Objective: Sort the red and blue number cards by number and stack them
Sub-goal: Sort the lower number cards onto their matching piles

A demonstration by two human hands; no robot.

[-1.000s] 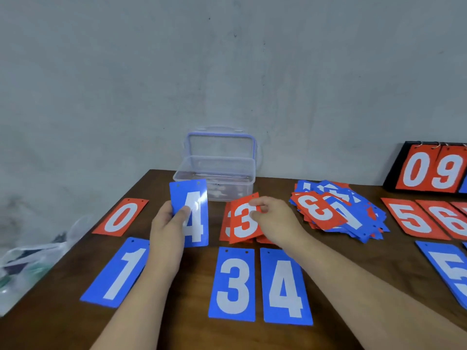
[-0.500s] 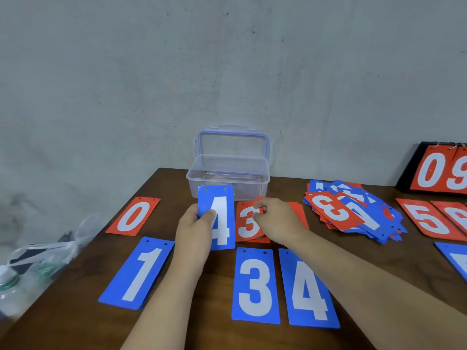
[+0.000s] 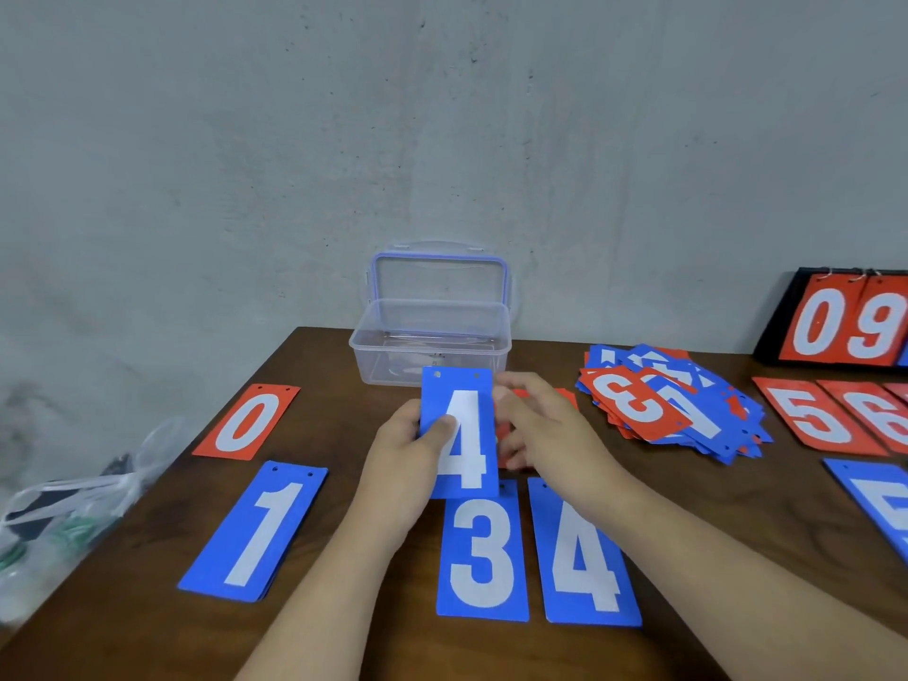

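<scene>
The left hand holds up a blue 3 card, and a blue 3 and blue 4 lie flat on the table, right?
Not quite. The head view shows the left hand holding up a blue 4 card, not a 3. A blue 3 card and a second blue 4 card do lie flat on the table.

A dark brown wooden table [image 3: 123,631] lies under the left hand [image 3: 393,459] and the right hand [image 3: 545,435]. Beyond them rises a pale grey plastered wall [image 3: 442,140] (mottled, faintly scuffed), evenly lit.
</scene>
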